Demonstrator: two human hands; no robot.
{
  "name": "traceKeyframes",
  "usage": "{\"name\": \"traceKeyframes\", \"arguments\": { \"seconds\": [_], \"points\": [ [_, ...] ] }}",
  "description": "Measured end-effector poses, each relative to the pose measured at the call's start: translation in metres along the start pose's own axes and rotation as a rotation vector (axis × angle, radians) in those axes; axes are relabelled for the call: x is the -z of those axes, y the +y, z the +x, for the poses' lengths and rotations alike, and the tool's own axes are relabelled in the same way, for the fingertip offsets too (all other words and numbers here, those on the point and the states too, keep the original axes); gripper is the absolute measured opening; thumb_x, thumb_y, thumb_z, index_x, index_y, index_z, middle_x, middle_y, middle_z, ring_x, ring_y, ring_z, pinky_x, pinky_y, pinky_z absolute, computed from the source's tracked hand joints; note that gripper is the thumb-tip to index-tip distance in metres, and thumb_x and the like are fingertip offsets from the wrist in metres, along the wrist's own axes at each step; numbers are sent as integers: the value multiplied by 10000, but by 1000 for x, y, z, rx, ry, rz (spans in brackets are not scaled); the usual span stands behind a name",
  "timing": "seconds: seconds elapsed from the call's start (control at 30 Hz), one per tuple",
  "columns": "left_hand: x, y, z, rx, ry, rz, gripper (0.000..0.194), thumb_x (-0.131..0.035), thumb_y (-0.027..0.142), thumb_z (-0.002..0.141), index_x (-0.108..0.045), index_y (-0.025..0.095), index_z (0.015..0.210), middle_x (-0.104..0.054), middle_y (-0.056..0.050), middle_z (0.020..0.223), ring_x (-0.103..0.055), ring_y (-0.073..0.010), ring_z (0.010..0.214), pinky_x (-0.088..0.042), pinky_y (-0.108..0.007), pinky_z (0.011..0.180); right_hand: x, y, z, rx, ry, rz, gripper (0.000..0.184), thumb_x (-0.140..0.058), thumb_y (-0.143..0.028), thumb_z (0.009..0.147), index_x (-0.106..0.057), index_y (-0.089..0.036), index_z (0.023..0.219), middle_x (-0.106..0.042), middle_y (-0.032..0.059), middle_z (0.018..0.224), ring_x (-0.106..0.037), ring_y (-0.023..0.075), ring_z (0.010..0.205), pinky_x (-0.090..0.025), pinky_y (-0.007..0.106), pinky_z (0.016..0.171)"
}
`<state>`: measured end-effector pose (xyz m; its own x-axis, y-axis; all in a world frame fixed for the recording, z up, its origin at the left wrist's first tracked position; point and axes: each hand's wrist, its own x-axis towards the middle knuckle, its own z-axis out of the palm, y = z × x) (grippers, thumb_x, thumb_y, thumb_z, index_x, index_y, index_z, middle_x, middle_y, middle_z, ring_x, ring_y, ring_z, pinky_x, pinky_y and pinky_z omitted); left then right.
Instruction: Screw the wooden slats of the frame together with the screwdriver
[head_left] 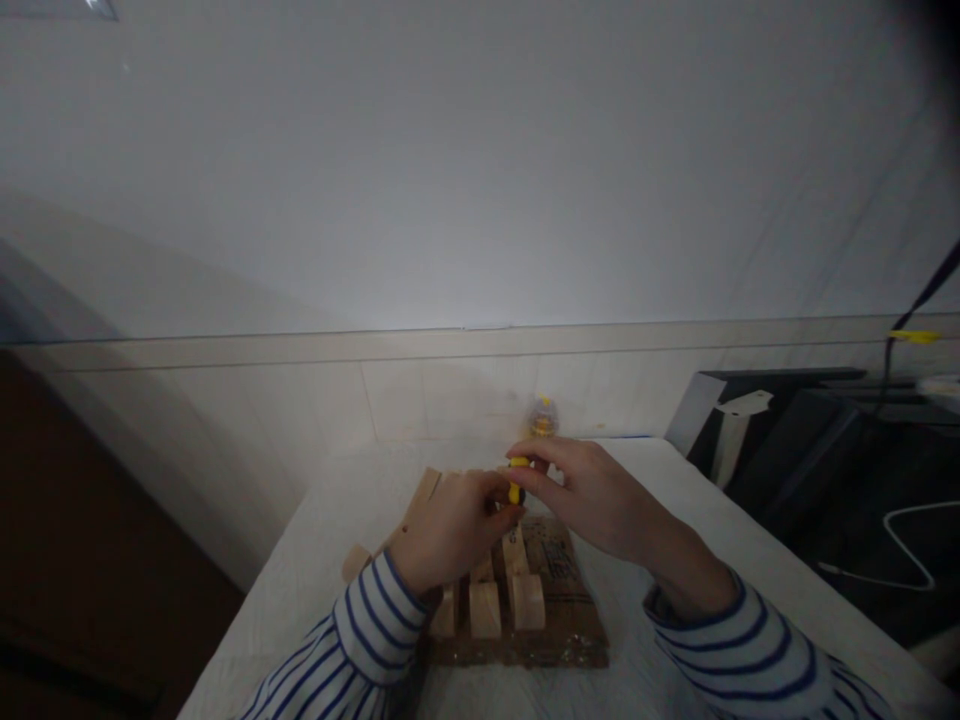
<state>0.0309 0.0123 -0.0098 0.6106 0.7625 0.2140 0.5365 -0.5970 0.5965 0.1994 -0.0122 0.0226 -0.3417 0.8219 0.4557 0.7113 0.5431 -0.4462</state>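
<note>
My left hand (461, 520) and my right hand (600, 490) meet over the middle of the table. Between their fingertips is a short yellow-and-black screwdriver (516, 493); only its stubby handle shows. My right thumb and fingers pinch its upper end, while my left fingers close around the lower part. A wooden strip with a small hole (415, 508) sticks out behind my left hand, which partly hides it. Under the hands, several pale wooden pieces, among them a block (485, 610) and a rounded block (529, 603), rest on brown cardboard (574, 615).
A clear container with yellow contents (543, 417) stands at the table's back edge by the wall. Another wooden piece (355, 562) lies left of the cardboard on the white-covered table (300, 590). Dark equipment (810, 480) and a white cable (889, 530) are beyond the right edge.
</note>
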Motion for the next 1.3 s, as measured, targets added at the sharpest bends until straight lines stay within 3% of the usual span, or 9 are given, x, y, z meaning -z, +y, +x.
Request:
{"name": "traceKeyframes", "arguments": {
  "seconds": [0.6,1.07,1.3],
  "points": [
    [1,3,0,-31,-3,-13,242,-478,183,789,-616,186,987,-639,5,741,-542,-123,631,-378,-219,575,1,-1,1,-28,-17,-18,199,-488,-364,852,-594,-195,858,-624,16,749,-567,148,692,-406,266,631],
    [-2,-2,0,20,52,36,209,-541,308,790,-650,232,952,-665,-2,771,-570,-150,673,-410,-233,614,-1,-5,2,-71,-34,-25,185,-497,-343,847,-601,-191,865,-638,15,743,-574,146,666,-417,278,627],
    [-5,-6,1,42,81,14,210,-557,339,777,-620,211,932,-655,-4,788,-563,-148,658,-400,-231,586,0,-4,-3,-58,74,44,343,-522,-344,821,-548,-186,1125,-631,67,1065,-583,183,916,-446,349,807]
  ]
}}
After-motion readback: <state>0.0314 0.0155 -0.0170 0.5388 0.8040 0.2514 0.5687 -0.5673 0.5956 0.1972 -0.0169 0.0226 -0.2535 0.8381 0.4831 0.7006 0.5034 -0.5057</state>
